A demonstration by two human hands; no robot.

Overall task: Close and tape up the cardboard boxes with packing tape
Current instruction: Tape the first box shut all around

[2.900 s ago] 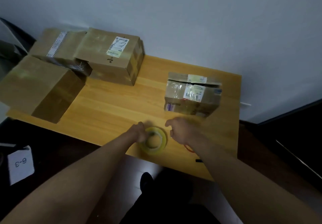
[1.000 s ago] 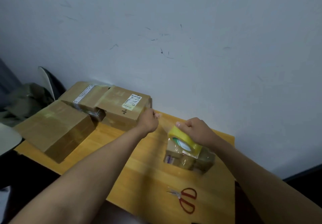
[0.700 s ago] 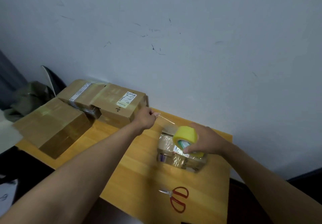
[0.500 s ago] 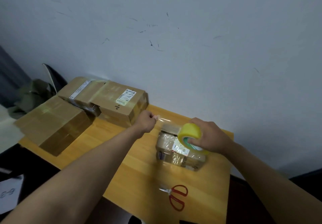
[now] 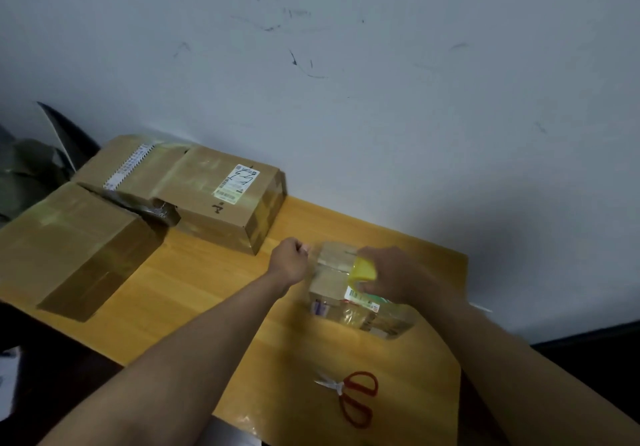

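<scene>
two hands [image 5: 291, 259] [image 5: 391, 277], four boxes [image 5: 332, 272], one tape roll [image 5: 362, 269].

At mid-frame my hands [image 5: 291, 260] [image 5: 391, 275] meet over the small box [image 5: 332, 281]; scissors [image 5: 351, 399] lie below it, three larger boxes [image 5: 221, 196] upper left on the table [image 5: 207, 279].

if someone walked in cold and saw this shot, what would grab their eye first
Probably the yellow tape roll, gripped by the right hand over the small cardboard box near the far edge of the wooden table, while the left hand pinches the tape's free end just left of that box. Next come the red-handled scissors lying near the table's front edge, and the three bigger boxes clustered at far left.
</scene>
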